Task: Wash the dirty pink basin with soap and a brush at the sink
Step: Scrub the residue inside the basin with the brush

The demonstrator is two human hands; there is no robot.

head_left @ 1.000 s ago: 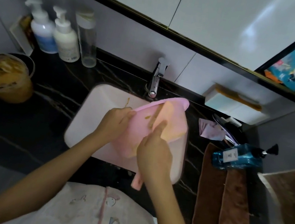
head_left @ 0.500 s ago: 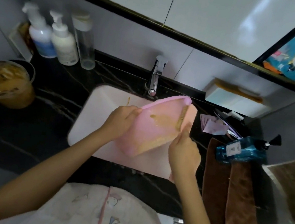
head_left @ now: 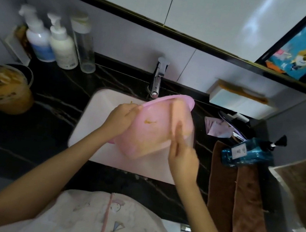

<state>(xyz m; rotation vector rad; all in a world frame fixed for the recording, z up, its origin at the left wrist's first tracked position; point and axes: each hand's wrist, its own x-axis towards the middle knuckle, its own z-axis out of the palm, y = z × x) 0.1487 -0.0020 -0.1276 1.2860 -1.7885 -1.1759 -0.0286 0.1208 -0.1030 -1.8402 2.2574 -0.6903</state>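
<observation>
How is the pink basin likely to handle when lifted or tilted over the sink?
Probably stiff: the pink basin holds its shape while tilted. Likely light: the left hand pinches just its rim. Smooth plastic, so perhaps slippery.
</observation>
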